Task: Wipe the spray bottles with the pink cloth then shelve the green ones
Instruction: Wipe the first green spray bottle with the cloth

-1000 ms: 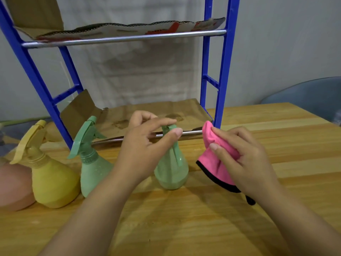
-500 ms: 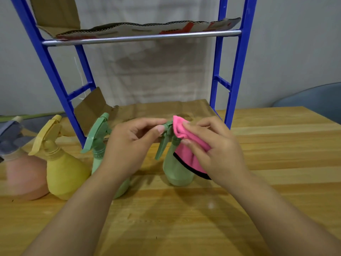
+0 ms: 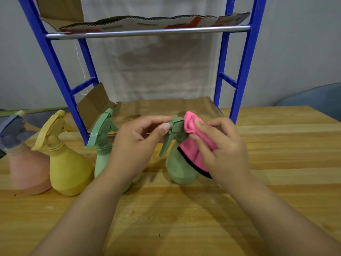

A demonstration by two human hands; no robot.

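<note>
A green spray bottle (image 3: pixel 180 169) stands upright on the wooden table (image 3: pixel 184 218) in front of the shelf. My left hand (image 3: pixel 137 145) pinches the nozzle of its spray head. My right hand (image 3: pixel 223 150) holds the pink cloth (image 3: pixel 195 145) with the black hem against the back of the spray head and the bottle's right side. A second green spray bottle (image 3: pixel 103 143) stands to the left, its body partly hidden by my left arm.
A yellow spray bottle (image 3: pixel 68 170) and a pink one with a grey head (image 3: pixel 25 172) stand at the left. The blue shelf frame (image 3: pixel 241 71) rises behind the bottles, with brown cardboard (image 3: pixel 166 108) on its low level and cardboard on the upper rail. A grey chair (image 3: pixel 317 100) is at right.
My right hand brought the pink cloth from beside the bottle onto its spray head. The left hand stayed on the nozzle. The view shifted left and a pink bottle came into sight.
</note>
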